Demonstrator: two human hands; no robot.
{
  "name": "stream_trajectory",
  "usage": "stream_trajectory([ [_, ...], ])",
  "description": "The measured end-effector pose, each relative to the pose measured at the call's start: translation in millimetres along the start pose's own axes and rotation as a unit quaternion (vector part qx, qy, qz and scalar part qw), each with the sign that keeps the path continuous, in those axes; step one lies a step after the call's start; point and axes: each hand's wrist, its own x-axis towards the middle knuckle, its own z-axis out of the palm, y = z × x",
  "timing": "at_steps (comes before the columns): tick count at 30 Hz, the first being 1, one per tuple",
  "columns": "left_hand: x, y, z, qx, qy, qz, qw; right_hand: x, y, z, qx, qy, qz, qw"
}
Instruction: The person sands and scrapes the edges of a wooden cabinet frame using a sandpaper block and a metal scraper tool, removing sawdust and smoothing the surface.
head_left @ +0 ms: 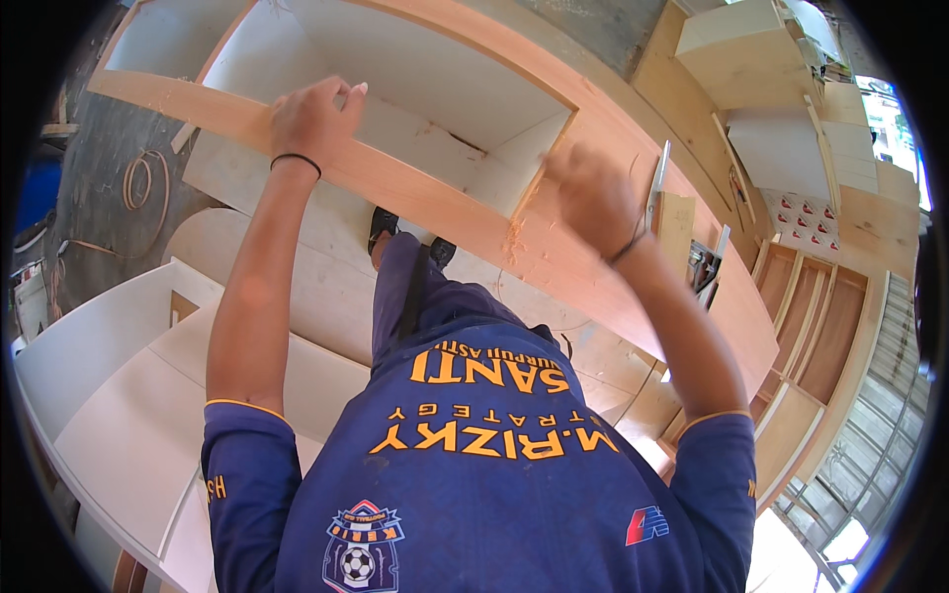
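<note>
Wooden cabinet (pixel 583 277): shavings (pixel 513 240) at 1 o'clock; wood block (pixel 675 229) past 2 o'clock. Floor (pixel 99 212): coiled cord (pixel 129 184) near 10 o'clock.

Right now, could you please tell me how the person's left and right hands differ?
The left hand looks sharp, while the right hand is blurred. The left hand is at the wooden front rail; the right hand is by the wide wooden panel. Both wear a dark wristband.
</note>
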Motion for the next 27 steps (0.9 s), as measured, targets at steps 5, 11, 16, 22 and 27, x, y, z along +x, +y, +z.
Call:
stream_trajectory([
  [5,-4,-4,4,0.009,0.028,0.007,1.000,-24,-45,-12,0.152,-0.034,0.007,0.988],
  [11,0,3,1,0.006,0.009,-0.003,1.000,6,3,-9,-0.028,0.007,0.054,0.998],
  [16,-2,0,0,0.007,0.007,-0.009,1.000,-29,-54,-13,0.098,-0.029,-0.004,0.995],
  [22,-2,6,-5,0.016,-0.005,-0.014,1.000,-6,-8,-9,0.062,-0.004,0.054,0.997],
  [27,-3,4,-4,0.019,-0.021,-0.026,0.999,-32,-58,-10,0.109,-0.027,0.000,0.994],
])
